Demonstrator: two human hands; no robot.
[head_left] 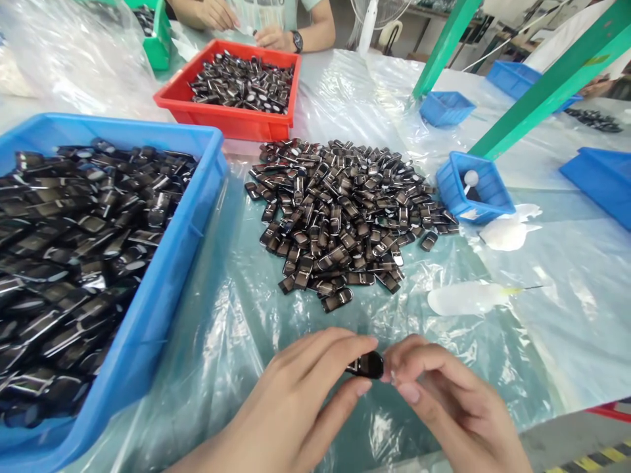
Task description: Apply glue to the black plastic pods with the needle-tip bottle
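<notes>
Near side of casing pile [340,220]: left hand [296,387] pinches one glossy black casing [371,365], long axis crosswise. Right hand [451,387] at its rounded end; cannot tell whether pinching.

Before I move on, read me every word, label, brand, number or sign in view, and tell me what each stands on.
There is no text I can read anywhere.
Wristwatch at the top: dial too small and blurred to read.
Black piece in the left fingers: no lettering can be made out.
White bottle: no print visible.
Yellow-and-black floor stripes: no words visible.
</notes>
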